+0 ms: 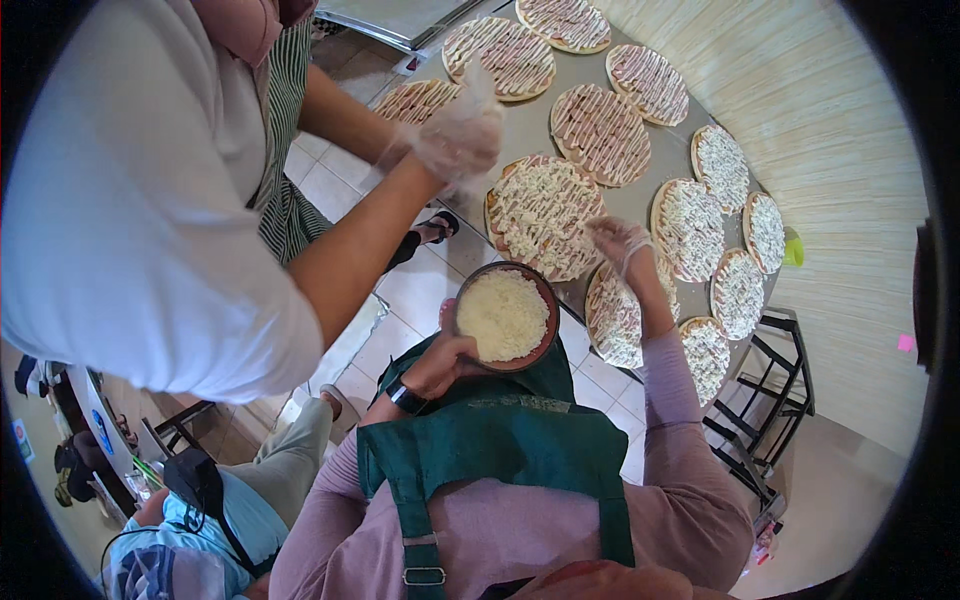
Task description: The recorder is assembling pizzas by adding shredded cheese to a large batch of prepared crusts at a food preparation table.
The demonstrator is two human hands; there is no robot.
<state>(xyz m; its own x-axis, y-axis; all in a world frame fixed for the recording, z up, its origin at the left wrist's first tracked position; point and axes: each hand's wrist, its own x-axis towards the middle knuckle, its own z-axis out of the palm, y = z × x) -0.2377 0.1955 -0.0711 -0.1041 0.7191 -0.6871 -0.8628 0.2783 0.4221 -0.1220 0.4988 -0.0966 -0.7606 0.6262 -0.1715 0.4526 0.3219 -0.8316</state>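
White grated cheese (502,314) fills the brown bowl (545,318) that my left hand (445,362) grips by the rim, fingers curled under it, held just beside the steel table (520,135). My right hand (618,240), in a clear glove, hovers over the nearest pizza (545,215) with fingertips pinched narrow on a small portion of cheese. I judge the best practice is to release it in thin passes, covering the edges evenly. A co-worker's gloved hand (458,140) works the far side of the same pizza.
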